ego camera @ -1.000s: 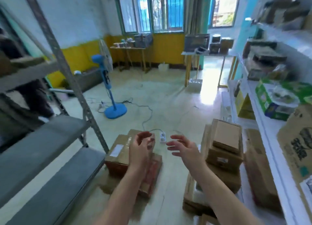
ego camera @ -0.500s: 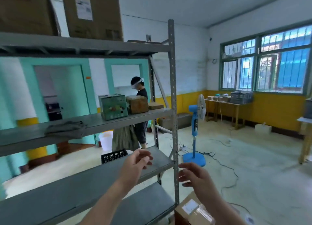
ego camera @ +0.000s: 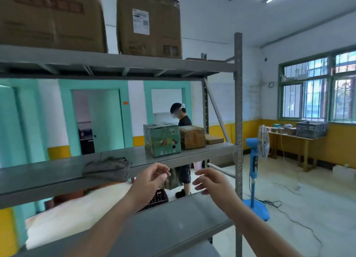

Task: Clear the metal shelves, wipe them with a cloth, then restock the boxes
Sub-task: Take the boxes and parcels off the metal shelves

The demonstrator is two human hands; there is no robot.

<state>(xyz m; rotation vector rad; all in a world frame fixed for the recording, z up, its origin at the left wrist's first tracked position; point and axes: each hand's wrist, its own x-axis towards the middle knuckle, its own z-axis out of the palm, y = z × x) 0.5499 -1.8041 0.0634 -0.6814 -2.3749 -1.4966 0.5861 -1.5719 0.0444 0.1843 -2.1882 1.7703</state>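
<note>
A grey metal shelf unit fills the left and middle of the head view. On its middle shelf stand a green box, a brown box and a flat carton. A grey cloth lies folded further left on that shelf. Two big cardboard boxes sit on the top shelf. My left hand and my right hand are raised in front of the middle shelf's edge, fingers loosely bent, holding nothing. The lower shelf lies beneath them.
A person stands behind the shelf unit. A blue pedestal fan stands right of the upright post, with cables across the floor. A table with a grey crate is under the windows. A black crate sits behind the lower shelf.
The view swung from the boxes on the floor up and left to the shelf unit. Both hands rose with it, from floor level to the middle shelf's front edge.
</note>
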